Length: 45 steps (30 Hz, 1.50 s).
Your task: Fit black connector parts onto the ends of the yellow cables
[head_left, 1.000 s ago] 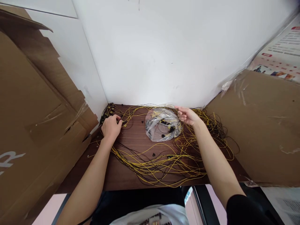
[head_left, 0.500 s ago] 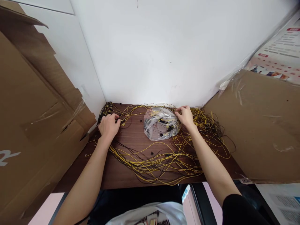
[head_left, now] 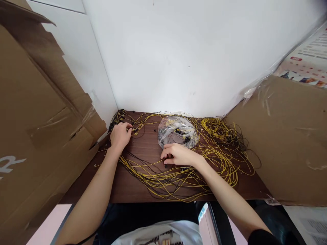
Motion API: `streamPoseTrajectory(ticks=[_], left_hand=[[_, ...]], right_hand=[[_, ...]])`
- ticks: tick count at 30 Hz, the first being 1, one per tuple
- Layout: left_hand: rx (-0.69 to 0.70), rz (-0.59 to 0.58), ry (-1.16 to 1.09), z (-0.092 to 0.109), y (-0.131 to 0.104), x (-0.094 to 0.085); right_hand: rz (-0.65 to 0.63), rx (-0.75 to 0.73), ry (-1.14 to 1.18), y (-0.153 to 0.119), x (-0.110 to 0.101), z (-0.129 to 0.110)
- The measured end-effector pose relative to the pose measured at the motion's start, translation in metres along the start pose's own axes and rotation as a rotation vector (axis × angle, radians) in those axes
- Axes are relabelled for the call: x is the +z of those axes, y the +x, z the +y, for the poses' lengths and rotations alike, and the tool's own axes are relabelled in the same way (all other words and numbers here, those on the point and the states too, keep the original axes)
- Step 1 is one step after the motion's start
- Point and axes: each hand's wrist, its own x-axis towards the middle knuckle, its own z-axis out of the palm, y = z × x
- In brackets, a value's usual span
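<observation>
My left hand (head_left: 121, 136) is at the left of the brown table, its fingers closed around thin wires beside a cluster of black connectors (head_left: 119, 116). What exactly sits between the fingertips is partly hidden. My right hand (head_left: 177, 154) hovers just in front of a clear plastic bag (head_left: 163, 131), fingers curled with a gap between thumb and fingertips; nothing shows in it. Below it runs a long bundle of yellow and black wires (head_left: 153, 178), reaching left towards my left hand. Small black parts (head_left: 187, 139) show in the bag.
A tangled heap of yellow and black wires (head_left: 217, 129) lies at the right. Cardboard (head_left: 46, 129) stands along the left side and more cardboard (head_left: 286, 136) along the right. A white wall (head_left: 166, 61) closes off the back. A small black piece (head_left: 155, 130) lies left of the bag.
My right hand has moved left and towards me, from behind the bag's right side to in front of it. The right-hand wires now lie in looser loops. My left hand stays put.
</observation>
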Motion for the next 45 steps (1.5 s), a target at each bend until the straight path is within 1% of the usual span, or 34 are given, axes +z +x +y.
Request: streamPoseTrajectory(ticks=[3,7,12,16,19,21,24,30,33,36,40,43,45], left_hand=[[0.001,0.003,-0.028,-0.004,0.002,0.0],[-0.007,0.026,-0.047,-0.009,0.004,0.004],[0.019,0.106,-0.05,-0.008,0.002,0.007],[0.056,0.171,-0.036,-0.005,-0.001,0.008],[0.11,0.201,-0.045,-0.005,-0.001,0.01],[0.165,0.183,-0.063,-0.006,0.0,0.012],[0.232,0.126,-0.077,-0.011,0.003,0.016],[0.256,0.111,-0.097,-0.016,0.006,0.02],[0.254,0.101,-0.109,-0.016,0.005,0.018],[0.245,0.098,-0.108,-0.016,0.005,0.016],[0.237,0.099,-0.093,-0.017,0.005,0.016],[0.237,0.096,-0.094,-0.017,0.005,0.016],[0.24,0.096,-0.1,-0.017,0.005,0.017]], right_hand=[[0.054,-0.009,0.028,0.002,0.012,0.01],[0.117,-0.014,0.051,0.001,0.018,0.017],[0.169,-0.005,-0.05,-0.004,0.021,0.011],[0.181,0.0,-0.168,-0.005,0.024,0.006],[0.184,-0.01,-0.178,-0.006,0.025,0.006],[0.188,-0.031,-0.095,-0.007,0.023,0.007],[0.231,-0.04,0.132,-0.009,0.016,0.012],[0.455,0.06,0.681,-0.01,0.007,0.023],[0.519,0.128,0.885,-0.01,0.008,0.028],[0.571,0.16,1.017,-0.01,0.008,0.032],[0.61,0.128,1.141,-0.012,0.006,0.033],[0.616,0.106,1.182,-0.014,0.004,0.032],[0.606,0.113,1.163,-0.016,0.003,0.031]])
